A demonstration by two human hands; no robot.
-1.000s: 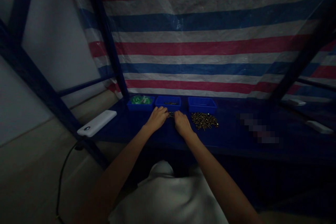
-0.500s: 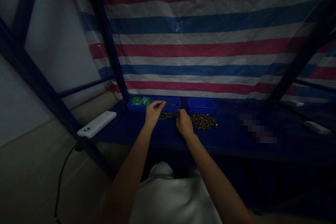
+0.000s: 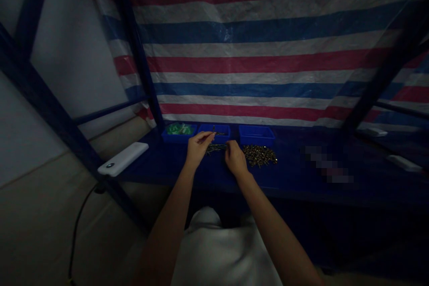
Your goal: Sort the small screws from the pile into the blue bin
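My left hand (image 3: 198,146) is over the table in front of the middle blue tray (image 3: 229,132). Its thumb and fingertips pinch a small thin dark piece (image 3: 213,128) that points upward; its exact kind is too small to tell. A pile of thin metal pins (image 3: 216,148) lies between my two hands. My right hand (image 3: 235,157) rests at the right end of these pins, its fingers curled together, and what they hold, if anything, is hidden. Right beside it spreads a heap of small brass-coloured fittings (image 3: 259,155).
A blue tray (image 3: 164,137) with green and clear plastic bits stands at the back left, another blue tray (image 3: 256,139) behind the fittings. A white power bank (image 3: 124,159) lies at the table's left edge. Blue frame posts (image 3: 140,62) and a striped sheet (image 3: 234,65) bound the table.
My left hand has moved slightly right and down, closer to the pins, with the thin piece still at its fingertips. My right hand stays nearly in place.
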